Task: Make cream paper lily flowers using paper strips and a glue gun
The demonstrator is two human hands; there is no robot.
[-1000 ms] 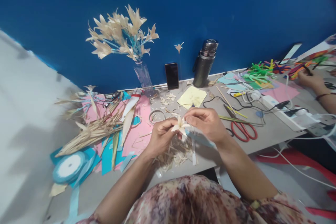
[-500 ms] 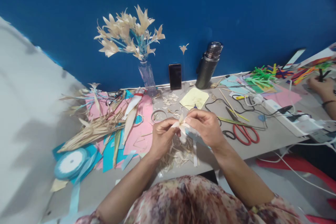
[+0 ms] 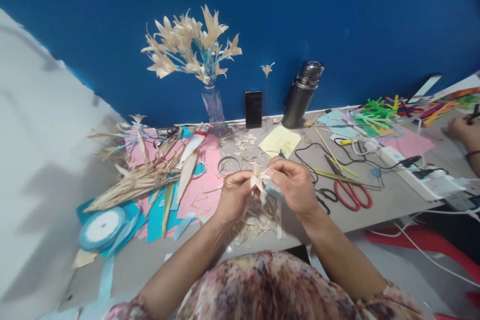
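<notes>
Over the table's front half, a small cream flower, which looks made of dried husk, is held between my hands with its petals spread. My left hand is closed round its base and left side, thumb and forefinger pinching. The fingertips of my right hand are pinched on the petal at the flower's right. Beneath both hands lies a heap of pale husk scraps. A yellow paper square with bits on it is just beyond my right hand.
Left: bundled dry husks, a blue ribbon roll, pink paper. Behind: a bottle of husk flowers, a phone, a thermos. Right: red-handled scissors, a power strip, another person's hand.
The flower has turned slightly, showing its petals more openly. My right fingertips have shifted a little to its right petal. The camera view has moved slightly.
</notes>
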